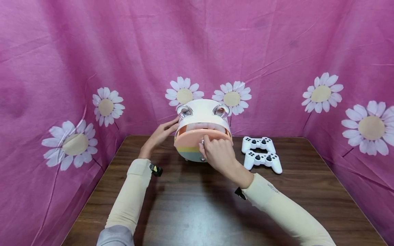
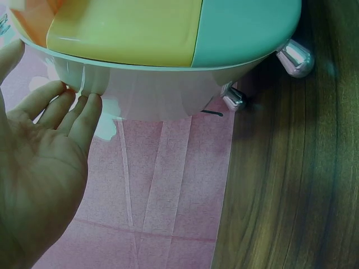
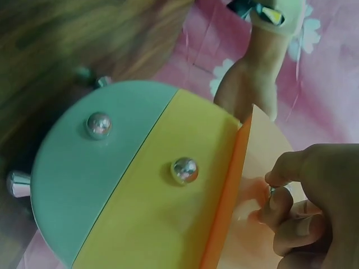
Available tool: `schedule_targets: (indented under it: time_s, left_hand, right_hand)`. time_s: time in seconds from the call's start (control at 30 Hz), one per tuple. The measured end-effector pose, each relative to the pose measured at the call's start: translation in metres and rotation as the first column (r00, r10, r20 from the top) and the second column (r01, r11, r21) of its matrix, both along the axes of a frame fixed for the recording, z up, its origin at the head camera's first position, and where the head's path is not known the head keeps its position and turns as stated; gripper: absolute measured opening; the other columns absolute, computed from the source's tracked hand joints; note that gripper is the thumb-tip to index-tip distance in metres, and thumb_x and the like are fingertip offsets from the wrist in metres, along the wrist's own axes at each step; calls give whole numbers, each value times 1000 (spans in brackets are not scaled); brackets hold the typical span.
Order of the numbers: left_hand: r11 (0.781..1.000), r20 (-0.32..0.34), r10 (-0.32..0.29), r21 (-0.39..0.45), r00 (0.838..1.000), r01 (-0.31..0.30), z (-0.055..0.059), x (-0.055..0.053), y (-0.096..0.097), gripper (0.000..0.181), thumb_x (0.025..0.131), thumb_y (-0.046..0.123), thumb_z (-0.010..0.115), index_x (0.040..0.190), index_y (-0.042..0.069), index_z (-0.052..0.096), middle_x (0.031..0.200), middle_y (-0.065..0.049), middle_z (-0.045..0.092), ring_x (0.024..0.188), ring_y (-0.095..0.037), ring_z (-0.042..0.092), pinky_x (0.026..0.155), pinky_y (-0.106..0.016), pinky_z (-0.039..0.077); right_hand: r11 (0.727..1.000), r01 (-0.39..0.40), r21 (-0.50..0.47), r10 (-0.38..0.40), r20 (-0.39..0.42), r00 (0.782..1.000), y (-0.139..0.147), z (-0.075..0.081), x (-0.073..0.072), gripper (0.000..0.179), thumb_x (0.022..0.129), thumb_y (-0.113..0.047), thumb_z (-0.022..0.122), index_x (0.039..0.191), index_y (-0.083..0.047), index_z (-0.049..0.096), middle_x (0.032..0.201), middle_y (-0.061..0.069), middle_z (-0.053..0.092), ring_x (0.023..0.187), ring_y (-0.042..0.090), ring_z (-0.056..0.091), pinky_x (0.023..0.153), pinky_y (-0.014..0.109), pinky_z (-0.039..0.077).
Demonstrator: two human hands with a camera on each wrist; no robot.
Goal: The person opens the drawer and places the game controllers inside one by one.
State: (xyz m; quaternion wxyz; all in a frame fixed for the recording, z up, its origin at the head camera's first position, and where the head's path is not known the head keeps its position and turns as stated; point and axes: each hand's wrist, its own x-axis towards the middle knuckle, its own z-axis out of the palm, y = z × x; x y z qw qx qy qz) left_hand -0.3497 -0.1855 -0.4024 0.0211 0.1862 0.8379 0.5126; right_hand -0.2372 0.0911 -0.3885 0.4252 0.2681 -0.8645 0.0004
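Note:
A rounded white drawer box [image 1: 203,105] stands on metal feet, with an orange, a yellow and a green drawer front stacked from top to bottom. The orange drawer [image 1: 186,137] is pulled partly out and tilted. My right hand [image 1: 220,155] pinches its small knob between thumb and index finger; the fingers mostly cover that knob in the right wrist view. Below it, the yellow drawer [image 3: 157,174] and green drawer [image 3: 95,168] are shut, each with a round silver knob. With fingers extended, my left hand [image 2: 47,162] touches the box's white side.
Two white game controllers [image 1: 261,160] lie to the right of the box, one behind the other. Clear ring-shaped parts [image 1: 221,110] stick up from the box's top. The wooden table [image 1: 191,208] meets a pink flowered curtain [image 1: 147,68] at the back and sides.

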Motion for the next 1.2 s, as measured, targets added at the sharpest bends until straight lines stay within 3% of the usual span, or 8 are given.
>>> schedule_targets:
  time_s: [0.3, 0.5, 0.77, 0.93, 1.07, 1.2]
  left_hand:
    - [1000, -1, 7, -9, 1000, -7, 0, 0, 1, 61, 105, 60, 57, 161, 38, 46, 169, 10, 43, 162, -22, 32, 134, -54, 26]
    - [1000, 25, 7, -4, 1000, -7, -1, 0, 0, 62, 105, 61, 57, 161, 39, 45, 170, 11, 41, 162, -21, 29, 134, -54, 24]
    - [1000, 21, 7, -2, 1000, -7, -1, 2, -1, 64, 104, 62, 58, 162, 37, 45, 170, 10, 41, 163, -22, 29, 134, -55, 25]
    - [1000, 38, -6, 2, 999, 6, -2, 1, -2, 61, 105, 62, 57, 161, 42, 44, 170, 13, 40, 163, -21, 28, 134, -56, 24]
    - [1000, 37, -4, 6, 999, 4, -2, 2, -2, 59, 106, 59, 57, 161, 40, 45, 170, 12, 40, 163, -21, 28, 134, -55, 24]
    - [1000, 34, 1, 6, 999, -1, -2, 0, -2, 58, 107, 57, 57, 161, 39, 46, 169, 12, 41, 162, -20, 29, 134, -53, 25]
  right_hand:
    - [1000, 22, -17, -21, 19, 1000, -1, 4, -29, 37, 100, -29, 69, 74, -11, 51, 49, -3, 41, 40, 22, 51, 34, 37, 35]
    - [999, 30, -26, -29, 63, 998, -2, 4, -37, 32, 100, -27, 67, 77, -11, 53, 50, -4, 41, 41, 21, 52, 34, 37, 37]
    - [998, 44, -53, -38, 106, 994, 0, 2, -33, 33, 102, -32, 68, 83, -9, 56, 50, 1, 50, 43, 28, 56, 37, 43, 43]
    - [991, 63, -122, -38, 195, 980, 5, -5, -22, 35, 101, -38, 72, 87, -9, 61, 50, 0, 48, 43, 27, 53, 37, 43, 42]
    - [976, 95, -194, -43, 254, 966, 5, -18, -17, 35, 98, -37, 75, 81, -10, 62, 50, -1, 45, 43, 25, 50, 35, 41, 39]
    - [971, 110, -213, -47, 281, 959, 1, -33, -19, 46, 98, -40, 76, 68, -12, 55, 50, 1, 45, 42, 27, 50, 36, 45, 41]
